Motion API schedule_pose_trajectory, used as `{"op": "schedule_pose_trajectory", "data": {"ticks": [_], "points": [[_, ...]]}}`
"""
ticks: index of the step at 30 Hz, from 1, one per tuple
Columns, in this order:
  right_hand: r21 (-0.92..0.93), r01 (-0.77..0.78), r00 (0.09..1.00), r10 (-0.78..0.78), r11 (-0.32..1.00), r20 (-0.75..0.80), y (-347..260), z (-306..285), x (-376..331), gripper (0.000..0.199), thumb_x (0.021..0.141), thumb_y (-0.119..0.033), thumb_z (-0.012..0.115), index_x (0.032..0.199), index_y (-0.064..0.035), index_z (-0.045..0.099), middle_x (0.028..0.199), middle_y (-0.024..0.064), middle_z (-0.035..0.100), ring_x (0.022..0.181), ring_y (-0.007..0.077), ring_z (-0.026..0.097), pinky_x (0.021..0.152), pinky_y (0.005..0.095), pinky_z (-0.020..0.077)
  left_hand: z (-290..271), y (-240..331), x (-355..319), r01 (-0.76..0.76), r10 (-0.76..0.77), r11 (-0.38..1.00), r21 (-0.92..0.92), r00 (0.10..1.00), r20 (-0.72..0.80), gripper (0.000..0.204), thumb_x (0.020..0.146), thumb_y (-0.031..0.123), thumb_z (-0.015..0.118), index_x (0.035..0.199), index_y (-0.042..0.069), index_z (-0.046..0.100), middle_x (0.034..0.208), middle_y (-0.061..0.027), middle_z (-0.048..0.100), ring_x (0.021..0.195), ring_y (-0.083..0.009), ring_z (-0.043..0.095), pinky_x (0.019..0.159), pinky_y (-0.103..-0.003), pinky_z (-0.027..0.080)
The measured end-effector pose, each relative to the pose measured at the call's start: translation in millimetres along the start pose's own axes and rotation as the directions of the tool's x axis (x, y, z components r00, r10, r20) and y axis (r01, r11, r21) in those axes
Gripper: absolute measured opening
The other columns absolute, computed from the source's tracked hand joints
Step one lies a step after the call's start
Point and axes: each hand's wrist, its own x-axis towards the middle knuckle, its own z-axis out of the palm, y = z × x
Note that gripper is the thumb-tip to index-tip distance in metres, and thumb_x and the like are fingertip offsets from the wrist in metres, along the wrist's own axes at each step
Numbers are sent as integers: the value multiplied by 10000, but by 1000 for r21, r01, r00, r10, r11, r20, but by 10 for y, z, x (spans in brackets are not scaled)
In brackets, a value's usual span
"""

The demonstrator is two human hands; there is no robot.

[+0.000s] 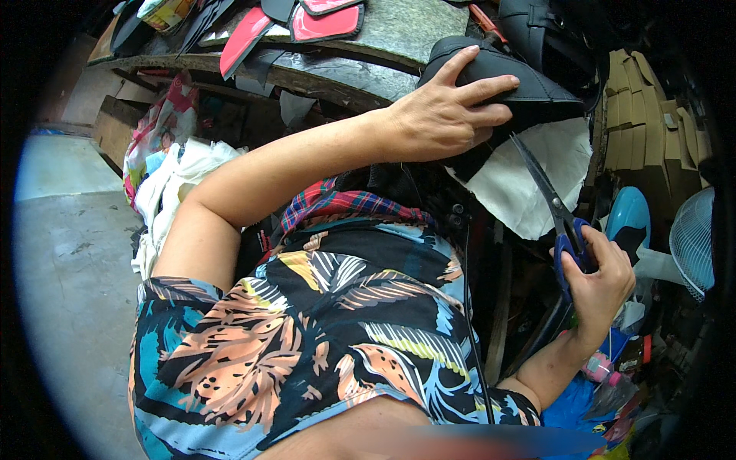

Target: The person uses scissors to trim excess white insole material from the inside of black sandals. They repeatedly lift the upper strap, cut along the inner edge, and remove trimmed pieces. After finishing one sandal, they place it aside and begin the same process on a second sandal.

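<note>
A black stitched piece that looks like leather (506,80) lies at the bench edge, a white cloth-like flap (540,180) hanging from its underside. My left hand (445,107) grips it from above, fingers spread over the black surface; the thumb is hidden. To the right, my right hand (602,280) is closed around the dark blue handles of a pair of scissors (563,215). Their dark blades point up and left, lying over the white flap in this view, with the tip near the black piece. Whether the blades touch the flap I cannot tell.
Red-and-black cut pieces (326,23) lie on the worn workbench (399,34). An orange-red handled tool (488,21) and a black bag-like item (537,31) sit behind. Stacked brown cardboard (648,115) and a fan (692,241) stand at right. White cloth (180,180) hangs at left.
</note>
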Motion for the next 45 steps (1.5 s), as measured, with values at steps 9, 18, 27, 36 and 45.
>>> {"op": "schedule_pose_trajectory", "data": {"ticks": [9,18,27,36,45], "points": [[-54,43,995,-38,998,95,-84,39,33,406,602,-220,872,958,-69,750,854,107,732,752,280,667,696,390,492,-18,-43,42,72,-72,997,-3,996,-61,95,835,99,712,913,93,766,1205,-31,589,1400,-260,421,1191,-625,194],[-67,104,994,-101,992,39,-253,252,130,388,622,-250,875,937,-67,740,814,94,717,731,266,645,696,391,465,-63,-76,61,91,-93,995,-31,992,-87,98,814,83,720,902,118,744,1140,-22,604,1370,-239,467,1190,-575,229],[-102,124,992,-123,987,15,-304,259,154,357,640,-268,879,905,-76,734,753,86,694,689,251,638,651,388,452,-99,-92,62,94,-100,993,-71,992,-73,96,823,97,704,911,128,725,1162,-18,606,1386,-249,453,1192,-572,214],[-122,179,981,-168,976,95,-179,131,113,346,605,-262,876,841,-102,679,668,88,609,650,277,594,623,397,435,-168,-133,85,133,-151,978,-160,983,-107,79,846,144,712,924,140,698,1162,-36,613,1393,-267,452,1187,-588,207],[-126,-62,998,63,990,8,173,44,-144,407,666,-209,854,1031,-77,731,809,120,674,729,324,608,671,428,467,-500,102,-40,-68,133,943,-325,974,181,643,605,397,865,1151,107,688,1516,-127,451,1427,-329,414,1208,-607,189]]}}
